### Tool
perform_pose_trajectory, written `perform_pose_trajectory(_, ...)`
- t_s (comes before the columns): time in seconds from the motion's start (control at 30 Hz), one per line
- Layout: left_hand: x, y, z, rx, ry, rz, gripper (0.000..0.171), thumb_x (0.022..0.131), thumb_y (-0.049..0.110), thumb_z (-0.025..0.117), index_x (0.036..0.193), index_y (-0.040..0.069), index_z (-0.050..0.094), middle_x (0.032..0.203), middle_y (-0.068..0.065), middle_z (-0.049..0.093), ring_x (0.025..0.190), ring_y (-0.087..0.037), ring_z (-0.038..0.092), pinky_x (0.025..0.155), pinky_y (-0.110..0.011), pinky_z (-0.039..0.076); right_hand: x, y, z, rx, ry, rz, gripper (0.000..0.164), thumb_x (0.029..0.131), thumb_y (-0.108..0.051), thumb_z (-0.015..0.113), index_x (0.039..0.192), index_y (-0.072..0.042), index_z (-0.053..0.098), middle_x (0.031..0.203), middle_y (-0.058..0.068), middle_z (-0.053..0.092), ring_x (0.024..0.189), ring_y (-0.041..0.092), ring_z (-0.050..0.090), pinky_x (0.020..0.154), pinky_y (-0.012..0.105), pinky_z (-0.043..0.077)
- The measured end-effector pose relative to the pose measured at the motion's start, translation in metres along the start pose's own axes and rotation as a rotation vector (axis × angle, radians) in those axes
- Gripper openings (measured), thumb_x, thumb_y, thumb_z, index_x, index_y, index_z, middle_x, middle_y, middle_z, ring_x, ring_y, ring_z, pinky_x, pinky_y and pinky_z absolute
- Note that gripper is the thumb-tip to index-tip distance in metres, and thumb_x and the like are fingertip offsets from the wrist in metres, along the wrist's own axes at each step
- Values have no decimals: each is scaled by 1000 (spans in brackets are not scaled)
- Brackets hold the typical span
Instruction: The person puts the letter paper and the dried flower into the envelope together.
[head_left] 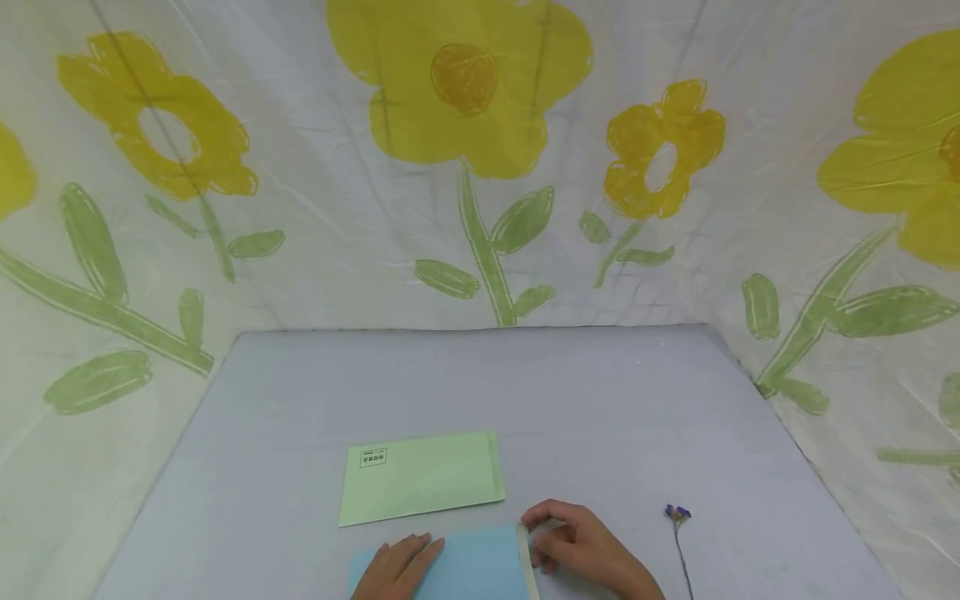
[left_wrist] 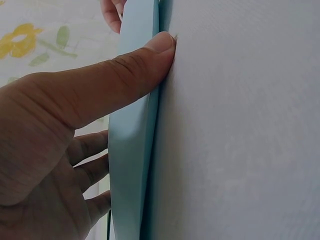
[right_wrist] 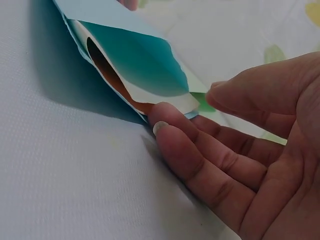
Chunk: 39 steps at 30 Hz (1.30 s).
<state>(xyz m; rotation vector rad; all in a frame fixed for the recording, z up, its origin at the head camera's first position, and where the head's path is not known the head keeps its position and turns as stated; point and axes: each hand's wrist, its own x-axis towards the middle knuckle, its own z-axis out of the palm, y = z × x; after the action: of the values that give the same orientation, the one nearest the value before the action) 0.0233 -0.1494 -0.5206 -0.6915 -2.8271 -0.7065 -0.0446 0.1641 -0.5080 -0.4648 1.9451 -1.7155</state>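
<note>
A light blue envelope (head_left: 476, 562) lies at the near edge of the head view, cut off by the frame. Across it rests my left hand (head_left: 399, 568), fingers extended; the left wrist view has the thumb (left_wrist: 160, 47) over its side edge. At the right end, my right hand (head_left: 581, 546) bends its fingers beside the pale strip along the mouth. The right wrist view looks into the gaping mouth, with cream paper (right_wrist: 167, 97) and an orange-brown layer (right_wrist: 107, 67) showing. Two fingertips (right_wrist: 172, 142) are right at that edge, with the thumb apart from them.
A pale green envelope (head_left: 420, 479) with a small printed box lies just beyond the blue one. To the right is a thin stem with small purple flowers (head_left: 677, 513). A flower-printed white curtain (head_left: 337, 275) stands behind the grey table (head_left: 600, 400).
</note>
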Motion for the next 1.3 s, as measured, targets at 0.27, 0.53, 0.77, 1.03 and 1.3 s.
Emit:
perform_pose_trajectory(0.27, -1, -1, -1, -21, -19, -4, 81, 82, 72, 64, 129, 6, 64, 124, -9, 63, 114, -29, 60, 89, -63, 48, 2, 1, 5, -70, -5, -50, 25, 96, -4, 62, 120, -4, 66, 79, 5, 70, 67, 10, 66, 65, 27, 57)
perform_pose_trajectory(0.53, 1, -2, -1, -37, -7, 24, 78, 82, 69, 68, 130, 7, 63, 124, -9, 63, 113, -29, 60, 87, -64, 49, 1, -2, 0, -258, 82, -45, 30, 90, -3, 69, 118, -12, 68, 92, 0, 69, 71, 7, 61, 64, 24, 52)
perform_pose_trajectory(0.77, 1, -2, 0, -25, 15, 45, 77, 81, 67, 70, 129, 8, 64, 123, -7, 63, 112, -26, 61, 85, -63, 50, -20, -6, -39, -384, 300, -50, 28, 89, -2, 71, 117, -5, 68, 103, 8, 69, 72, 9, 62, 61, 27, 55)
perform_pose_trajectory(1.03, 0, -6, 3, -29, 60, 56, 76, 78, 65, 74, 128, 8, 65, 121, -6, 64, 110, -23, 62, 83, -62, 51, -56, -19, -92, -795, 645, 271, 29, 90, -9, 70, 118, -2, 67, 108, 15, 66, 75, 21, 61, 63, 36, 53)
perform_pose_trajectory(1.3, 0, -3, 1, -71, 52, 24, 75, 78, 65, 74, 127, 8, 65, 119, -4, 64, 109, -24, 62, 84, -64, 50, -72, -1, -111, -871, 595, 428, 49, 87, -25, 77, 123, 4, 62, 112, 27, 56, 101, 44, 60, 83, 59, 51)
